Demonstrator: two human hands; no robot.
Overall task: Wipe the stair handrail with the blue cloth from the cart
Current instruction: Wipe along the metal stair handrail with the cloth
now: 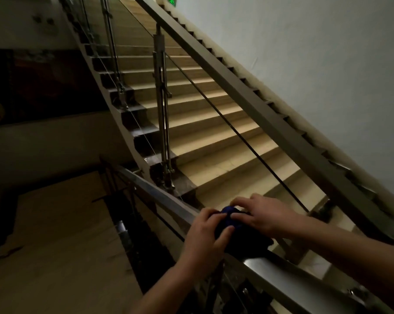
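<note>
Both sets of fingers (223,233) are closed on the bunched blue cloth (231,217), left hand (205,236) gripping its near side, right hand (262,214) pressing from above, probably to bunch it into a pad for wiping. Cloth sits on the metal stair handrail (159,193) at the landing; the long upper handrail (248,98) beside the steps (214,137) looks not yet reached.
</note>
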